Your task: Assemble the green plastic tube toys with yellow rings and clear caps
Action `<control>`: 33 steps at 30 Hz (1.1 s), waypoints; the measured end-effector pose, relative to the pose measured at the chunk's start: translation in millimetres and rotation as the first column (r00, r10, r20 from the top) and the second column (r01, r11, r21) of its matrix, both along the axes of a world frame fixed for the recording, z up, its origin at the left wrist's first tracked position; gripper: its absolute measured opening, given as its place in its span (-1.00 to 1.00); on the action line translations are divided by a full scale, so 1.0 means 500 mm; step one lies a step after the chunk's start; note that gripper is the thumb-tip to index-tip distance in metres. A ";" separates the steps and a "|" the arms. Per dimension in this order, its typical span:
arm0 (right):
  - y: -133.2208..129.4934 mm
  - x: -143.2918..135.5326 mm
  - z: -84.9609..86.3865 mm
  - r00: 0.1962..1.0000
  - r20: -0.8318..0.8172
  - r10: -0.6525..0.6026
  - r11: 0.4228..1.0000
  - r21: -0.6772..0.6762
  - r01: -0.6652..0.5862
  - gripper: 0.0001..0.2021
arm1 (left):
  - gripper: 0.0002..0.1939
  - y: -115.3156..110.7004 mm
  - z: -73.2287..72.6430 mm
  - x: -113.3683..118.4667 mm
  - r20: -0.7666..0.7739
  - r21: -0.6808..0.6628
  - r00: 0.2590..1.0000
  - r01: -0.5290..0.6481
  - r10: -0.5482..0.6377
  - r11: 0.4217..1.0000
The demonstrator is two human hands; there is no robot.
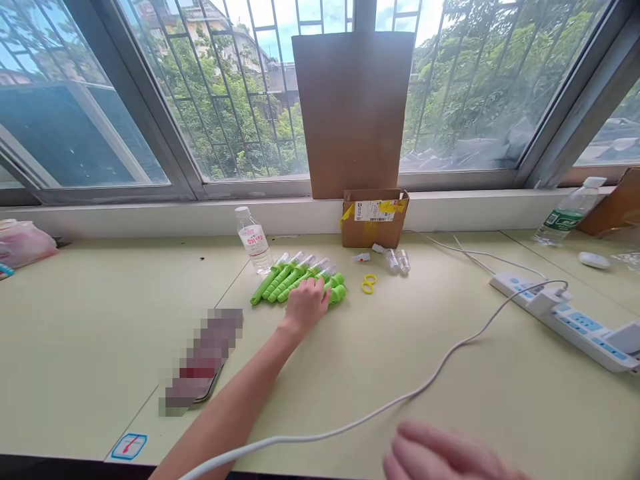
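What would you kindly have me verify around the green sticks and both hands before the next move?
1. Left hand at the green sticks: ok, it is over the right part of the group.
2. Left hand gripping a stick: cannot tell, the hand hides any hold.
3. Right hand free: cannot tell, it is blurred and cut off by the picture's lower edge.
4. Yellow rings in view: ok, two lie to the right of the sticks.
5. White cable out of the work area: not ok, it runs between the two hands.
6. Bottle beside the sticks capped: ok, its white cap is on.
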State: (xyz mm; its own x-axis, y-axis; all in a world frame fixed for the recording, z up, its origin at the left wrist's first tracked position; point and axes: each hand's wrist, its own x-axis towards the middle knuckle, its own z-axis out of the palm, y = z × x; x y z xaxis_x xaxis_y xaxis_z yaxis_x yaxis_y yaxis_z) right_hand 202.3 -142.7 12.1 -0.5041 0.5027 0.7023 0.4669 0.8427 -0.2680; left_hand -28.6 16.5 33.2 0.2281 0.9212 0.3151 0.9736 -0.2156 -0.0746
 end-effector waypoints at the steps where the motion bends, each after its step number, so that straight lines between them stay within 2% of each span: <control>1: 0.036 -0.004 0.008 1.000 0.001 -0.010 1.000 0.010 0.010 -0.89 | -0.65 -0.001 0.000 0.000 -0.005 -0.006 1.000 0.003 -0.003 1.000; 4: 0.150 -0.007 0.023 0.984 0.036 -0.172 0.985 -0.009 0.172 -0.63 | -0.64 -0.004 -0.004 0.003 -0.026 -0.034 0.999 0.041 -0.041 0.999; 6: 0.208 -0.002 0.022 0.928 0.068 -0.366 0.923 -0.099 0.371 -0.59 | -0.64 -0.006 -0.007 0.005 -0.034 -0.051 0.996 0.080 -0.082 0.995; 8: 0.241 0.004 0.014 0.880 0.146 -0.452 0.875 -0.118 0.469 -0.61 | -0.66 -0.008 -0.011 0.009 -0.033 -0.073 0.993 0.110 -0.113 0.991; 11: 0.255 0.000 -0.001 0.856 0.233 -0.463 0.862 -0.107 0.495 -0.67 | -0.69 -0.012 -0.016 0.017 -0.020 -0.115 0.990 0.139 -0.142 0.984; 15: 0.272 -0.015 -0.017 0.822 0.404 -0.401 0.866 -0.127 0.484 -0.70 | -0.71 -0.019 -0.021 0.029 -0.007 -0.137 0.981 0.193 -0.196 0.972; 18: 0.292 -0.013 -0.032 0.794 0.466 -0.391 0.847 -0.156 0.508 -0.69 | -0.75 -0.025 -0.023 0.038 -0.013 -0.142 0.965 0.257 -0.262 0.956; 23: 0.294 0.003 -0.050 0.801 0.455 -0.388 0.840 -0.184 0.511 -0.70 | -0.77 -0.028 -0.025 0.044 0.005 -0.160 0.966 0.256 -0.258 0.953; 26: 0.287 0.002 -0.052 0.812 0.443 -0.379 0.846 -0.190 0.499 -0.72 | -0.77 -0.027 -0.027 0.043 0.025 -0.174 0.970 0.241 -0.241 0.955; 33: 0.289 0.000 -0.053 0.821 0.363 -0.440 0.819 -0.214 0.533 -0.78 | -0.73 -0.023 -0.031 0.039 0.018 -0.174 0.969 0.247 -0.247 0.953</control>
State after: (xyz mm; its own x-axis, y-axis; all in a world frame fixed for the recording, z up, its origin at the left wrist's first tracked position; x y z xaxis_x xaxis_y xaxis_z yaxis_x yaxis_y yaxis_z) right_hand 202.2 1.7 -14.3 -0.2888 0.8925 0.3464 0.8872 0.3855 -0.2536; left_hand -9.2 4.7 17.4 0.4564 0.8763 0.1543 0.8881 -0.4593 -0.0184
